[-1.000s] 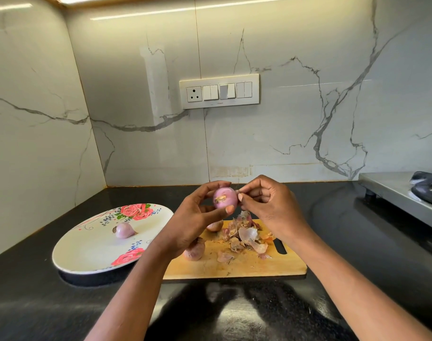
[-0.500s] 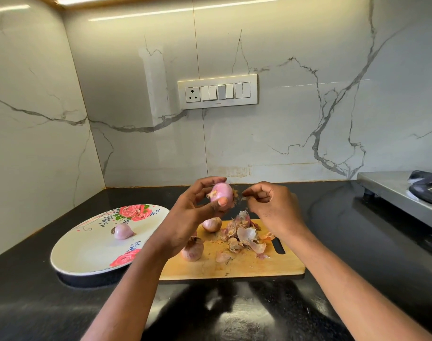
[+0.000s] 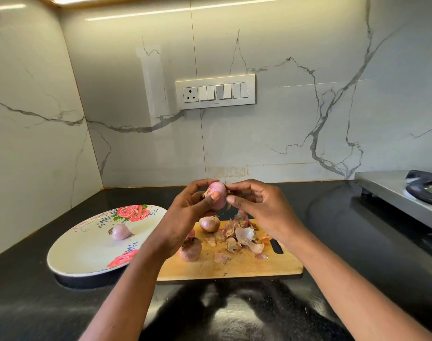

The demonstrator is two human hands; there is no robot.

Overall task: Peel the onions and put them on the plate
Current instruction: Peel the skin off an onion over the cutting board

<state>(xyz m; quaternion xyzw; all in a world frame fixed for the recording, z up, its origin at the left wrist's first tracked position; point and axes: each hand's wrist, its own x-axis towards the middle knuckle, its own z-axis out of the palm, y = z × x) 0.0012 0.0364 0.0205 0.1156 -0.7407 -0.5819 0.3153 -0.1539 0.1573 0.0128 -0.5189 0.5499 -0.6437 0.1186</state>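
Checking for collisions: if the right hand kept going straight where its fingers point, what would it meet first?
The right hand points leftward; it would meet the held onion first, then the left hand gripping it.

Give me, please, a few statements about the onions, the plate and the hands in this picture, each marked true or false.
1. The left hand holds an onion above the cutting board. True.
2. The flowered plate holds three peeled onions. False: only one peeled onion lies on it.
3. Loose onion skins lie on the cutting board. True.
4. The right hand rests flat on the counter. False: it is raised, its fingertips at the held onion.
5. Unpeeled onions still lie on the board. True.
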